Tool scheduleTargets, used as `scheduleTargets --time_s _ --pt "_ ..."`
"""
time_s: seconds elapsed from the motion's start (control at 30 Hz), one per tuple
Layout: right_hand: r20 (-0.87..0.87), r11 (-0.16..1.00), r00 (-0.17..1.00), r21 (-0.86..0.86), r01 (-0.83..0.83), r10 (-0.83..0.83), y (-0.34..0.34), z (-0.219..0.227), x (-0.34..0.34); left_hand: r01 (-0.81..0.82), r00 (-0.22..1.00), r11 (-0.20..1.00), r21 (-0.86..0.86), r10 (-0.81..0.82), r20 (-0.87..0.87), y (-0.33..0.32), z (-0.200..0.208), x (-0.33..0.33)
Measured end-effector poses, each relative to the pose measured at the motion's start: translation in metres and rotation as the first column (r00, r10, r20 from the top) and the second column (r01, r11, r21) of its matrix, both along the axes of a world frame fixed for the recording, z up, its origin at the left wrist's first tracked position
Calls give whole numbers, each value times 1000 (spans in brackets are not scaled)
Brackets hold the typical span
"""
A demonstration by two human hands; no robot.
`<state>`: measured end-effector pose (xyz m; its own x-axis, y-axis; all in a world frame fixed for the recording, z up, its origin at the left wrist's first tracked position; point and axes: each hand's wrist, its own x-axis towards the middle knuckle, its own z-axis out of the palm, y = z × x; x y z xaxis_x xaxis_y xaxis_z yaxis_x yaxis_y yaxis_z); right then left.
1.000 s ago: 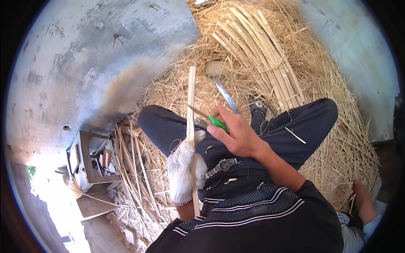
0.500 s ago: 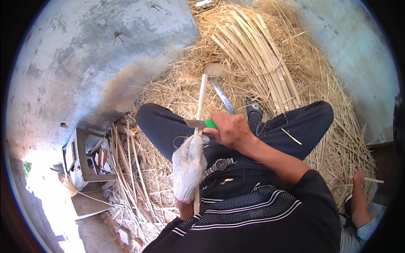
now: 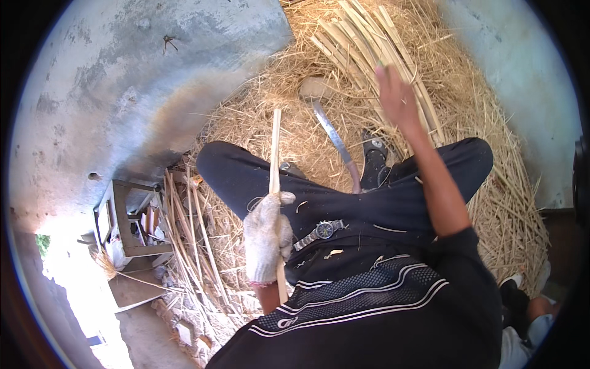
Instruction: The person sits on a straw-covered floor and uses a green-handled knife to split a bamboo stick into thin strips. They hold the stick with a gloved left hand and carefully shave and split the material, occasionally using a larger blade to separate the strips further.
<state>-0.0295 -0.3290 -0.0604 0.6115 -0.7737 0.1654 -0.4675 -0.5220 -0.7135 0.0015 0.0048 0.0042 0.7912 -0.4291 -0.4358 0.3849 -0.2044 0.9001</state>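
Head view: a box-like wooden frame (image 3: 125, 221) stands at the left, with brown and white scraps (image 3: 149, 219) inside it and loose strips (image 3: 195, 227) lying just beside it. The gloved left hand (image 3: 267, 237) has its fingers clamped around a pale strip (image 3: 276, 147), which stands lengthwise over the dark trousers (image 3: 236, 169), its lower end near the shirt and its upper end reaching past the lap over straw. The bare right hand (image 3: 399, 101), well apart from that strip, is over the strip bundle (image 3: 359, 52); green shows at its blurred fingertips, and I cannot tell whether they are closed on anything. Straw (image 3: 498, 209) spreads from the left wall's (image 3: 92, 92) edge to the right wall (image 3: 510, 74), giving room around the right forearm. A curved blade (image 3: 329, 130) lies between the two hands, near a shoe (image 3: 375, 147).
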Motion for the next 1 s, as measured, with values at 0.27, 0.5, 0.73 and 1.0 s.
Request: scheduleTargets --time_s 0.27,0.5,0.73,1.0 --pt "319 751 698 -77 -655 641 140 7 -36 109 986 976 -191 -130 -104 -12 3 3" --pt "150 761 754 -263 -593 639 131 -5 -32 166 986 986 -28 -166 -16 -22 6 -9" --pt "-107 918 991 -379 -118 83 3 -97 15 305 947 933 193 -319 47 -17 38 -37" --pt "368 962 900 46 -269 234 46 14 -20 24 996 978 -206 -5 92 -5 24 -2"
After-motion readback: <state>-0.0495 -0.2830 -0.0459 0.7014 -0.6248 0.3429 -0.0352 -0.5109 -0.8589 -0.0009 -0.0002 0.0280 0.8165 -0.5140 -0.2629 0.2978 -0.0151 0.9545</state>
